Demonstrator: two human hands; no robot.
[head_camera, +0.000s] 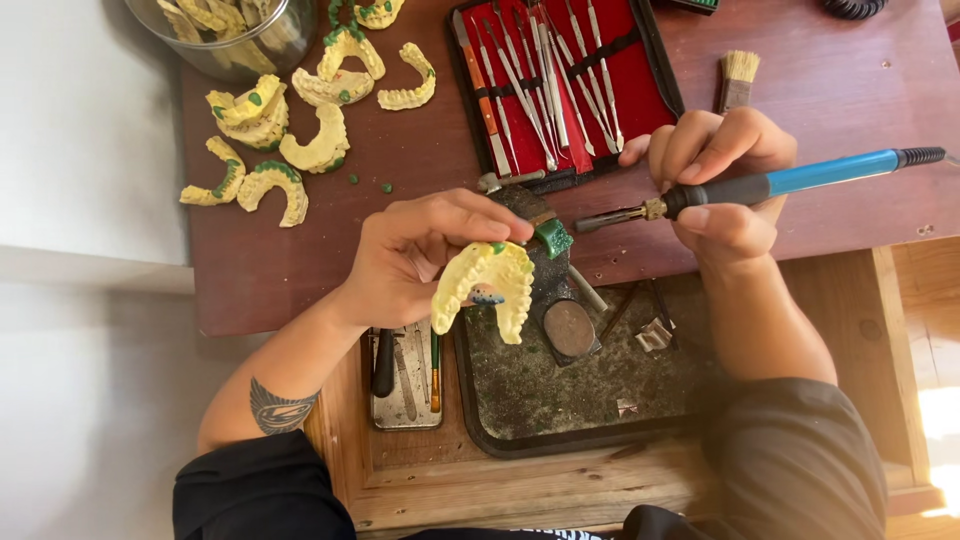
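Note:
My left hand (410, 255) holds a pale yellow dental cast (490, 285) shaped like a horseshoe, with a spot of green wax at its top and a small coloured patch inside. My right hand (715, 170) grips an electric wax tool (780, 183) with a blue handle and black grip. Its metal tip points left toward a green wax block (552, 238) lying just right of the cast.
Several more yellow casts (265, 150) lie on the brown table at the upper left, near a glass bowl (225, 35). A red-lined case of metal instruments (560, 80) is open at the top, a small brush (738, 78) beside it. A dark tray (560, 390) sits in the drawer below.

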